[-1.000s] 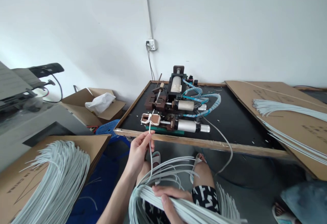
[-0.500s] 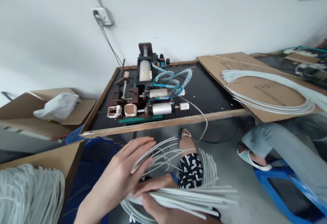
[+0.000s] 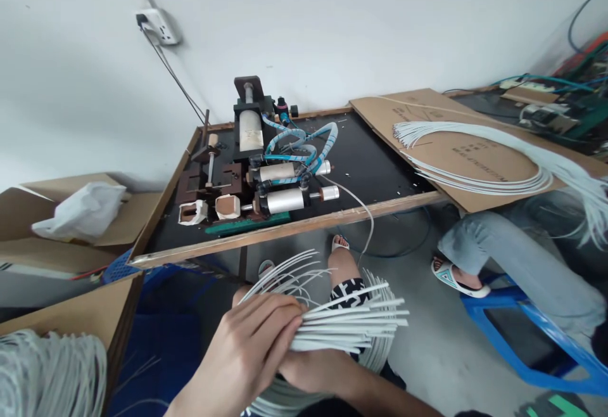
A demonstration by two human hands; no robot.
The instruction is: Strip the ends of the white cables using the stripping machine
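Right, left hand (image 3: 249,347) closed over a sheaf of white cables (image 3: 351,323), right hand (image 3: 323,369) curled under it, the sheaf pinched between them with its cut ends fanned out. Looser loops sag below, over the person's lap. I read one thin strand (image 3: 363,214) as running from the pneumatic bench machine (image 3: 280,195), though its far end is hard to make out. Done so far: a curved lot (image 3: 475,182) lies on the cardboard sheet (image 3: 427,113) at right, a heap (image 3: 47,372) at lower left; the held sheaf is not yet set down
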